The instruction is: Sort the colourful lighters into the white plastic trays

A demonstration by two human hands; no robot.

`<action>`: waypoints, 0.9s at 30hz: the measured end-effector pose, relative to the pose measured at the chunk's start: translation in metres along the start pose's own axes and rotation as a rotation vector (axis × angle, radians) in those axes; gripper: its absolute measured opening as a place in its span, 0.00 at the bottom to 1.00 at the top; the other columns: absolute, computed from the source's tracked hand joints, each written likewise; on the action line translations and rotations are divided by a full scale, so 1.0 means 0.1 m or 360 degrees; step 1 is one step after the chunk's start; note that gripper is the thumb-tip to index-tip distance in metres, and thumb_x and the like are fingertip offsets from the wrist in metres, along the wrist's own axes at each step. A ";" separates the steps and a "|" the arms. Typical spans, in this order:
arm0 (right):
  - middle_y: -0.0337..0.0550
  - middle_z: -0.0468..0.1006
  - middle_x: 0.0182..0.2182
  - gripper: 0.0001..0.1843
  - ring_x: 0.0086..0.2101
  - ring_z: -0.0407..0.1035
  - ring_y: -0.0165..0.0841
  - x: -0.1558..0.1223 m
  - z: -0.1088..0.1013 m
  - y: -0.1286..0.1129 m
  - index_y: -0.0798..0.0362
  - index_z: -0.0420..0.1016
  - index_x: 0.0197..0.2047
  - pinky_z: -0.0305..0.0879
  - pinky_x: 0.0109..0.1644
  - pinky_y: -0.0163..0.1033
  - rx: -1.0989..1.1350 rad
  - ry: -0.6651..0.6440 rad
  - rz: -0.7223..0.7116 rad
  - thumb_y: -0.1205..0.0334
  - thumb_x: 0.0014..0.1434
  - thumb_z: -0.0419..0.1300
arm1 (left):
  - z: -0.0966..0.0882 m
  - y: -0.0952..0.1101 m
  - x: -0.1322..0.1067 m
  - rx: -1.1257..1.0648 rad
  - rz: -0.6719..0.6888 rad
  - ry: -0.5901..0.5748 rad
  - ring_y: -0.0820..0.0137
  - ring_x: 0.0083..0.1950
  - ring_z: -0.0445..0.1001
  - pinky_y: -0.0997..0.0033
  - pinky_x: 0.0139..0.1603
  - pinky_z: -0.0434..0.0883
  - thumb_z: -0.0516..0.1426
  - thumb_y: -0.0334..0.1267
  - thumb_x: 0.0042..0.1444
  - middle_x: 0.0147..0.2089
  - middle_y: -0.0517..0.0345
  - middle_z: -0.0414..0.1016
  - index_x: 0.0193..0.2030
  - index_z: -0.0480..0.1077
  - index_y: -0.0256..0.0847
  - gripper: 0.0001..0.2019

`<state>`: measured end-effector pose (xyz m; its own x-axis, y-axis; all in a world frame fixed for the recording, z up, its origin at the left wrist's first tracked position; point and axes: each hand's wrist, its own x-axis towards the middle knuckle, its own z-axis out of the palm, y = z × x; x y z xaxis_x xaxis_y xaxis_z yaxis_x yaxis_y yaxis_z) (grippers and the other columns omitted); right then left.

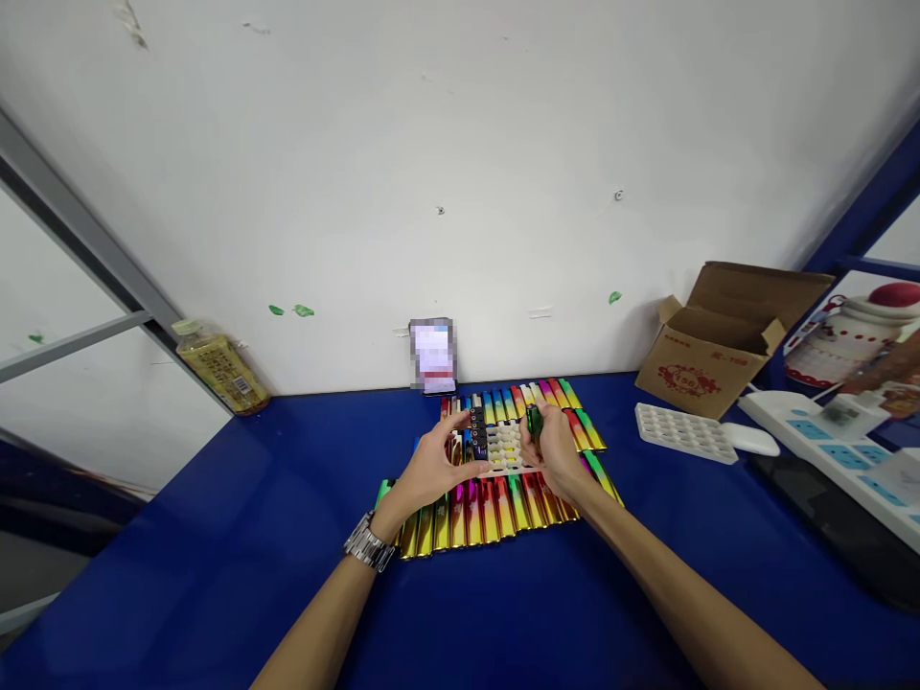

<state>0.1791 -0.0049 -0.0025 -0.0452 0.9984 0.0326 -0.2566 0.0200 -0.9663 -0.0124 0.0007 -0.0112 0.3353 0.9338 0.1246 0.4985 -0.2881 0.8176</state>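
Note:
Rows of shiny rainbow-coloured lighters [495,508] lie side by side on the blue table [216,537]. In their middle sits a white slotted tray [505,448] with several dark lighters [476,433] standing in its left slots. My left hand [436,465], a metal watch on its wrist, grips the tray's left side with curled fingers. My right hand [552,443] is closed round a green lighter [534,420] just above the tray's right edge.
An open cardboard box [719,345] stands at the back right, with an empty white slotted tray [682,431] in front of it. A power strip [826,450] lies at the far right. A drink bottle [219,369] leans at the left wall. A phone [432,356] is propped against the wall.

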 end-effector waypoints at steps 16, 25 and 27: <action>0.47 0.78 0.38 0.12 0.40 0.71 0.39 0.24 -0.11 0.23 0.52 0.77 0.42 0.69 0.42 0.45 -0.0695 -0.0174 -0.0668 0.56 0.58 0.59 | 0.00 -0.01 0.00 0.0018 0.0064 -0.0023 0.56 0.61 0.65 0.55 0.58 0.66 0.63 0.49 0.47 0.61 0.47 0.66 0.64 0.57 0.45 0.37; 0.45 0.79 0.32 0.09 0.34 0.72 0.38 0.23 -0.07 0.18 0.52 0.78 0.36 0.68 0.37 0.42 -0.0969 -0.0242 -0.0615 0.63 0.58 0.56 | -0.02 -0.01 0.01 0.0083 0.0093 -0.0064 0.56 0.60 0.66 0.55 0.57 0.67 0.62 0.52 0.48 0.61 0.47 0.66 0.64 0.57 0.44 0.38; 0.45 0.77 0.31 0.08 0.32 0.71 0.38 0.23 -0.06 0.16 0.53 0.76 0.35 0.67 0.36 0.41 -0.1104 -0.0247 -0.0577 0.65 0.57 0.55 | -0.07 -0.02 0.01 0.0041 0.0138 -0.0040 0.56 0.59 0.67 0.56 0.56 0.67 0.57 0.53 0.53 0.61 0.47 0.67 0.62 0.59 0.43 0.32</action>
<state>0.1797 0.0182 -0.0192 -0.2210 0.9058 0.3614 0.3762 0.4210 -0.8253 -0.0184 0.0038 -0.0090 0.3979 0.8996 0.1801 0.4869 -0.3734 0.7896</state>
